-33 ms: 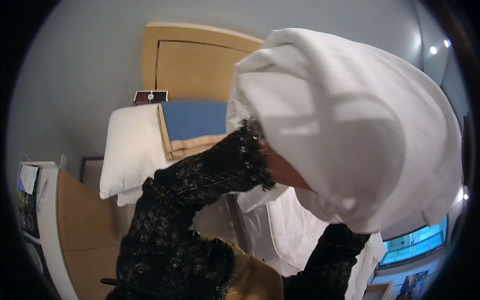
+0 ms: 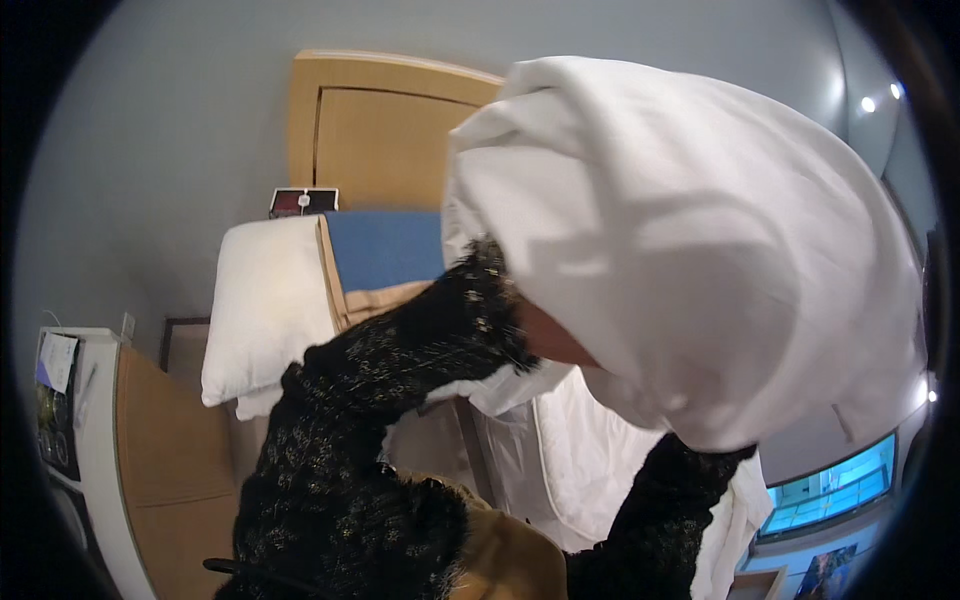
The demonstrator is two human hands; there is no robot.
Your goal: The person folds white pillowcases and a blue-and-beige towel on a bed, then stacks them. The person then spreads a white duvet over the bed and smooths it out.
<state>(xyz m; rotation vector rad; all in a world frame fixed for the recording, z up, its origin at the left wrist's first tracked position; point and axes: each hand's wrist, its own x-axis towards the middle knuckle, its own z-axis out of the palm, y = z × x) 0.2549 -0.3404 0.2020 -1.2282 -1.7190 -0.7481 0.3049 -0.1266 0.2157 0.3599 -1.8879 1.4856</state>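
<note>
The left hand [image 2: 555, 340] is reaching up into a white pillowcase [image 2: 690, 240], only its wrist showing below the cloth, so I cannot tell how its fingers are set. The right hand is hiding wholly inside the same case, its black sleeve [image 2: 660, 520] entering from beneath; its grip cannot be told either. The pillowcase is draping over both hands. Left of the left hand, a white pillow [image 2: 265, 310] is leaning against a wooden headboard [image 2: 390, 130].
</note>
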